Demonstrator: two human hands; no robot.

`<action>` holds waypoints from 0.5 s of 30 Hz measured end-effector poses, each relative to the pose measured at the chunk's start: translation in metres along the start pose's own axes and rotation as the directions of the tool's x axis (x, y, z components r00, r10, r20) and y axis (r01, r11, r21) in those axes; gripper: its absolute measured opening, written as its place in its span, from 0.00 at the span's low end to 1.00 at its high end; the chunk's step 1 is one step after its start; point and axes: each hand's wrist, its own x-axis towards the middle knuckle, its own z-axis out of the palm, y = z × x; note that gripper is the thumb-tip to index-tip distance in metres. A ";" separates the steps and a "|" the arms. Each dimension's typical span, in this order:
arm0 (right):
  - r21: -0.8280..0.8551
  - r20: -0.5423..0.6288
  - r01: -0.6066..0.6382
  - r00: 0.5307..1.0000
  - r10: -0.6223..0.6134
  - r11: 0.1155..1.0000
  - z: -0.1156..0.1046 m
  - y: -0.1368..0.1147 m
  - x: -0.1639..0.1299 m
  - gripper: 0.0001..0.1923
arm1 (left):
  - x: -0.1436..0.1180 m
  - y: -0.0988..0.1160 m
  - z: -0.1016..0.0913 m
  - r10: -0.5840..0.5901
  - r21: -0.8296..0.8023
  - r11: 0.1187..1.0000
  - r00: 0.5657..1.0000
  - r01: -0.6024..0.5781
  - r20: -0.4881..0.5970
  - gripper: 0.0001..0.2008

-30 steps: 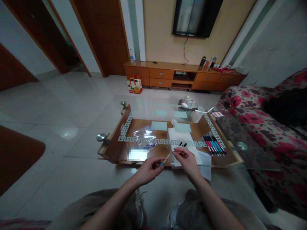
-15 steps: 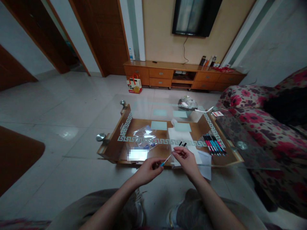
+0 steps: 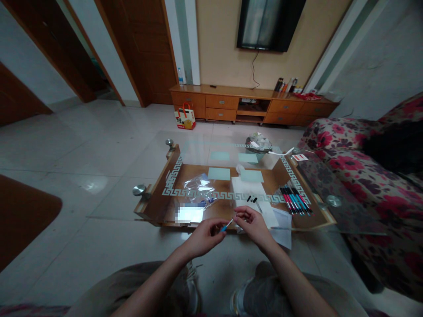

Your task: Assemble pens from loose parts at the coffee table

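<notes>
Head view. The surface (image 3: 223,209) is a clear glass top with a pale key-pattern border, mounted over a wooden frame. Along its right side lies a row of pens (image 3: 295,200) in black, red and blue. Near the middle are a white box (image 3: 243,186) and two short black pieces (image 3: 252,199); a clear plastic bag (image 3: 198,188) and a bright, partly pixelated rectangle (image 3: 192,214) are on the left. A white sheet (image 3: 283,237) extends past the near edge.

The surface stands on a tiled floor (image 3: 109,145). A low wooden cabinet (image 3: 222,108) lines the far wall beneath a television (image 3: 271,24). A printed bag (image 3: 185,118) stands on the floor before the cabinet. A flowered sofa (image 3: 343,152) occupies the right side.

The pen piece (image 3: 228,226) is slender and straight, blue at the lower left and pale toward the upper right. It is held at a slant above the near edge of the surface, between both hands. The left hand (image 3: 205,237) pinches the blue end; the right hand (image 3: 254,223) pinches the pale end between thumb and fingertips. Fine detail is too small to read.
</notes>
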 end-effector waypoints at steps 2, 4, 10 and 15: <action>0.024 0.029 -0.026 0.999 0.025 0.999 0.003 -0.002 -0.002 0.19 | -0.001 0.001 0.000 0.001 -0.030 1.000 1.000 -0.001 -0.003 0.21; 0.068 0.037 -0.055 0.998 0.052 0.996 0.007 -0.004 -0.004 0.20 | -0.002 0.002 0.000 -0.014 -0.078 0.997 1.000 0.015 0.007 0.25; 0.160 0.062 -0.103 0.994 0.094 0.982 0.013 -0.008 -0.008 0.23 | -0.006 -0.003 0.004 -0.023 -0.173 0.984 0.995 0.040 0.100 0.36; 0.158 0.074 -0.120 0.991 0.110 0.980 0.015 -0.002 -0.008 0.22 | -0.006 -0.009 0.007 -0.022 -0.189 0.981 0.992 0.045 0.123 0.37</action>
